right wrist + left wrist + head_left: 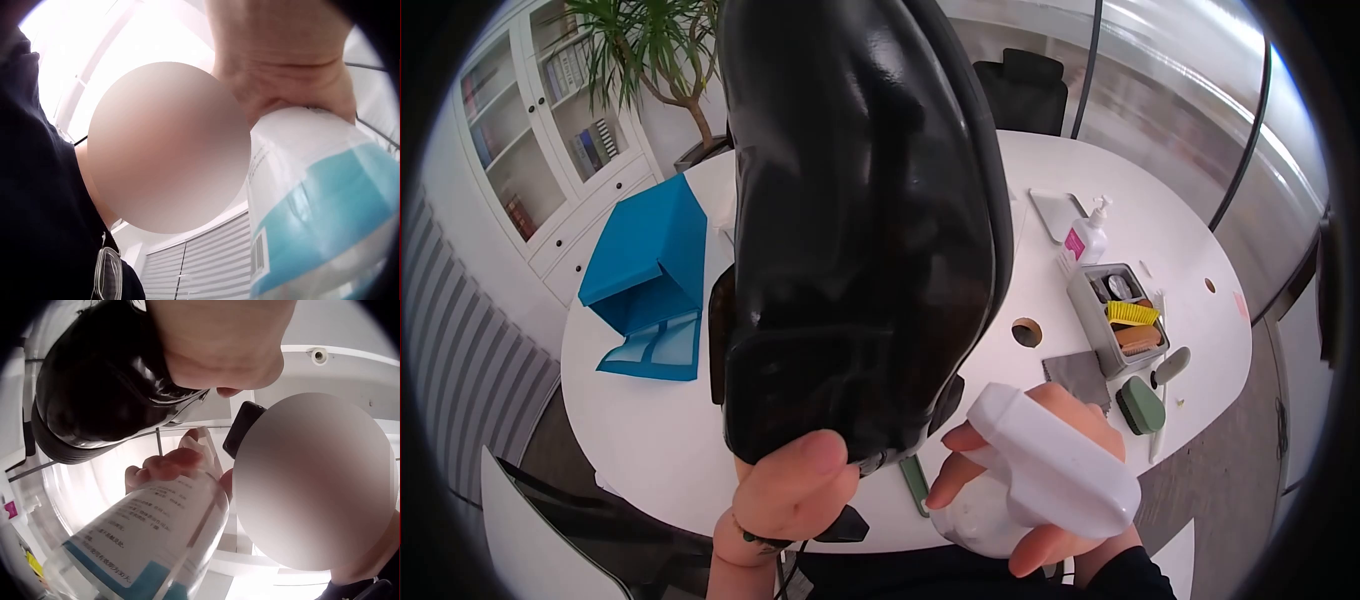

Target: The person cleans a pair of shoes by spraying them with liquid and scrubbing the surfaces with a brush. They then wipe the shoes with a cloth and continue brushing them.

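Observation:
A glossy black leather shoe is held up close to the head camera, covering much of the table behind it. My left hand grips its lower end, thumb on top; the other fingers are hidden beneath. In the left wrist view the shoe shows its ridged sole edge. My right hand holds a spray bottle by the neck under its white trigger head, just right of the shoe. The bottle's printed label has a teal band, which also fills the bottle in the right wrist view.
On the white table a blue box lies at left. At right stand a pump bottle and a grey bin holding a yellow brush. A green-backed brush and a grey cloth lie nearer.

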The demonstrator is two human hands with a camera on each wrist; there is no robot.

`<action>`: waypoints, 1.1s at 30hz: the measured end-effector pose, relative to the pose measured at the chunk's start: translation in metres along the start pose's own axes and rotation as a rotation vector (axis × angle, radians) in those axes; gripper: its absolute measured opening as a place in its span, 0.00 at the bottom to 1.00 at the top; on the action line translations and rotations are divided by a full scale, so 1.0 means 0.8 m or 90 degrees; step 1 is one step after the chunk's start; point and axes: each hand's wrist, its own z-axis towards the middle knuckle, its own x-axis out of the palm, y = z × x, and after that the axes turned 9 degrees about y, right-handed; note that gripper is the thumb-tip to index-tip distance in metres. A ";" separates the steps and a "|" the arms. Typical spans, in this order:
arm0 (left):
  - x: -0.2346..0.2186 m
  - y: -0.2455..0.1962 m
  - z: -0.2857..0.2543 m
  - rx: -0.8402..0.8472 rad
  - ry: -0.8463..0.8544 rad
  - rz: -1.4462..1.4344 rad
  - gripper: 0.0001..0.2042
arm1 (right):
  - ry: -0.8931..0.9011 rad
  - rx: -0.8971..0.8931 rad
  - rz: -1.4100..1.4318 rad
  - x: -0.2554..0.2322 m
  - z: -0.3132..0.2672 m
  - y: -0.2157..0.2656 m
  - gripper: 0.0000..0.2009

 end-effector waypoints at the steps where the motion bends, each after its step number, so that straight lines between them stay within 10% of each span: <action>1: 0.001 0.000 -0.001 -0.004 0.003 -0.013 0.37 | -0.010 0.050 0.062 -0.003 -0.002 0.002 0.51; 6: -0.001 -0.006 -0.012 -0.073 -0.031 0.067 0.33 | -0.080 0.181 0.194 -0.005 0.007 0.025 0.52; 9: -0.007 -0.008 -0.020 -0.130 -0.079 0.179 0.31 | 0.120 0.066 -0.204 -0.026 0.000 0.007 0.52; 15: -0.014 -0.007 -0.029 -0.141 -0.106 0.121 0.33 | -0.180 0.032 0.381 0.011 -0.003 0.002 0.52; 20: -0.017 -0.006 -0.033 -0.138 -0.134 0.072 0.35 | 0.145 -0.271 0.210 -0.052 0.017 -0.007 0.42; 29: -0.006 0.001 -0.004 -0.013 -0.004 -0.201 0.38 | 0.144 -0.195 0.291 -0.065 0.000 -0.008 0.39; 31: -0.007 0.001 -0.005 -0.014 -0.003 -0.187 0.39 | -0.044 -0.030 0.359 -0.043 -0.013 0.024 0.40; 33: -0.009 0.001 -0.007 -0.015 -0.002 -0.174 0.40 | -0.023 -0.096 0.409 -0.032 -0.017 0.000 0.42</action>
